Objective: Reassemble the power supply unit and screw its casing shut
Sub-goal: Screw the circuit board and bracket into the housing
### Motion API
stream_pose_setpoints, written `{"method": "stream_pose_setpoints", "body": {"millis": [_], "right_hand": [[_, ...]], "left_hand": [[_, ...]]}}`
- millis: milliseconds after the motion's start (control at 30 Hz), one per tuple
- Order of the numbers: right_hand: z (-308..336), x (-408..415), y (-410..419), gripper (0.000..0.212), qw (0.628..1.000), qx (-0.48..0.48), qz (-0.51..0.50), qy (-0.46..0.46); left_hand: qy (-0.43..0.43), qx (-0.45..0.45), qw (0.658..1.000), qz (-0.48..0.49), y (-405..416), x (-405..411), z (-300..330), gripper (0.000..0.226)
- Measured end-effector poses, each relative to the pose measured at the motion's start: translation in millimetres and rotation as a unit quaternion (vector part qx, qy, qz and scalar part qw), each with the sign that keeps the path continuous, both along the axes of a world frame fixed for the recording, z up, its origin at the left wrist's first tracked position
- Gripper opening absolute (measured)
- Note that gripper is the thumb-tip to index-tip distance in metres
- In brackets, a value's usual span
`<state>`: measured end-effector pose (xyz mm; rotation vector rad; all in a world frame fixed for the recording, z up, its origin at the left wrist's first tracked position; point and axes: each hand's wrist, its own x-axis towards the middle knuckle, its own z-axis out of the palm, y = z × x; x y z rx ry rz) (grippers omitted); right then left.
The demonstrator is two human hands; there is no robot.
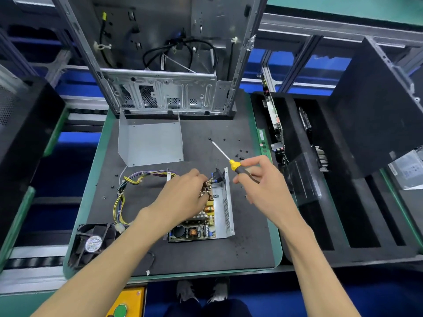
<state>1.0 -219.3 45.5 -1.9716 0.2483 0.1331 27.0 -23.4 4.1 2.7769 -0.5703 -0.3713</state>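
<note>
The open power supply base [225,216] lies on the black mat, its circuit board [194,232] exposed with coils and capacitors. My left hand [183,197] rests on the board, fingers curled down among the components near the black power socket [216,173]. My right hand [263,179] grips a yellow-and-black screwdriver [235,167] just right of the casing wall, its shaft pointing up and to the left above the mat. The grey casing cover [151,143] stands behind the unit. The black fan [93,242] lies at the mat's near left corner. A yellow and purple cable bundle [128,181] trails left.
Small black screws [240,154] are scattered on the mat [251,225] behind my right hand. An open computer case [160,65] stands at the back. A black foam tray [343,202] with parts sits to the right. A yellow box with a green button [121,310] sits below the table edge.
</note>
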Motion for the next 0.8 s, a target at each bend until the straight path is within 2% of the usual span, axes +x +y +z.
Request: {"method": "stream_pose_setpoints", "body": {"millis": [233,367,567,800], "right_hand": [[12,9,2,0.025,0.998,-0.021,-0.013,-0.054],[13,16,5,0.024,0.996,-0.042,-0.017,-0.077],[17,31,14,0.036,0.993,-0.031,-0.017,-0.112],[17,45,25,0.014,0.984,-0.031,-0.019,-0.175]], "left_hand": [[-0.034,0.000,0.999,-0.037,3,-10,-12,0.041],[-0.046,-0.042,0.997,-0.048,11,-19,-14,0.039],[-0.047,-0.088,0.994,-0.043,17,-17,-17,0.039],[-0.096,-0.124,0.987,-0.029,16,-21,-15,0.033]]}}
